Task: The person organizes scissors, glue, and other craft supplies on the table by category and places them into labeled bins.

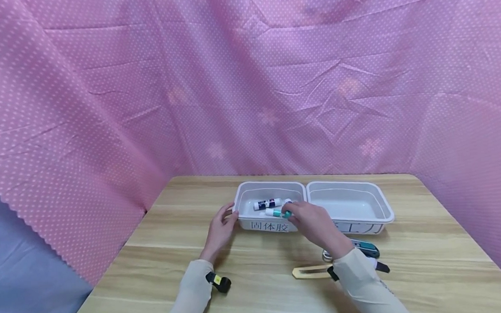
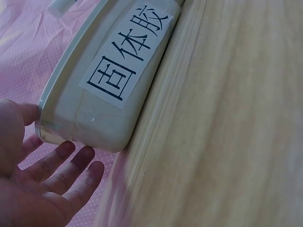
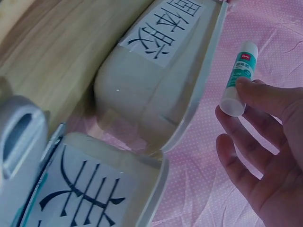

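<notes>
My right hand [image 1: 312,222] pinches a green-and-white glue stick [image 3: 243,78] between thumb and fingers. In the head view it is over the front part of the left white bin [image 1: 269,184], which carries a label in large characters. Inside that bin lies a dark-blue-and-white glue stick [image 1: 267,204], with another white-ended piece partly hidden by the hand. My left hand [image 2: 52,175] touches the bin's left end at the rim, its fingers extended and spread along the outside.
A second white bin [image 1: 350,182] stands against the right side of the first. Before it lie a yellow utility knife [image 1: 311,272] and a dark green-and-grey knife [image 1: 365,248], partly covered by the right arm. The wooden table [image 1: 259,295] meets a pink dotted curtain [image 1: 268,102] behind.
</notes>
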{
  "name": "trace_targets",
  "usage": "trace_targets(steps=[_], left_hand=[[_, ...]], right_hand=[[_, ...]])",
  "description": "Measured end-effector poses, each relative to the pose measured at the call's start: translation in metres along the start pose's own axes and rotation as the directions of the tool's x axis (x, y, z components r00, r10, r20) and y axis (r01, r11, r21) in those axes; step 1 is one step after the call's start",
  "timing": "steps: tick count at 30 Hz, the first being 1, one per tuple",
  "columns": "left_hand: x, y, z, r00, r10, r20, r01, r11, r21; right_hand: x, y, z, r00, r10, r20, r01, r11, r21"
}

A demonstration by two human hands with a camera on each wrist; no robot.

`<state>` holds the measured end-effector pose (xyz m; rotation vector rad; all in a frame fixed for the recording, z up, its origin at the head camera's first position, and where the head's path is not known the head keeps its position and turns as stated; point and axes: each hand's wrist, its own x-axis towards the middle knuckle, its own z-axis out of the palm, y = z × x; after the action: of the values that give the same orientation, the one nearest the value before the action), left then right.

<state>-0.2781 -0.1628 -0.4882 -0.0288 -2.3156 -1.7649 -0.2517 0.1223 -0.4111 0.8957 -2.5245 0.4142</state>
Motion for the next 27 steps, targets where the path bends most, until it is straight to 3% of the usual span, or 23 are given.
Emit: trace_targets(steps=[6,14,27], left_hand=[[0.001,0.000,0.001,1.000,0.020,-0.013,-0.020,1.000,-0.008],[0.001,0.000,0.004,1.000,0.028,-0.005,-0.028,1.000,-0.014],[0.001,0.003,0.004,1.000,0.015,-0.004,-0.015,1.000,0.004]], right_hand=[[-0.001,0.011,0.004,1.000,-0.012,-0.021,0.012,1.000,0.007],[-0.002,0.019,0.006,0.998,0.059,0.004,-0.059,0.998,0.025],[-0.002,0.022,0.011,0.995,0.095,0.002,-0.095,0.995,0.031]])
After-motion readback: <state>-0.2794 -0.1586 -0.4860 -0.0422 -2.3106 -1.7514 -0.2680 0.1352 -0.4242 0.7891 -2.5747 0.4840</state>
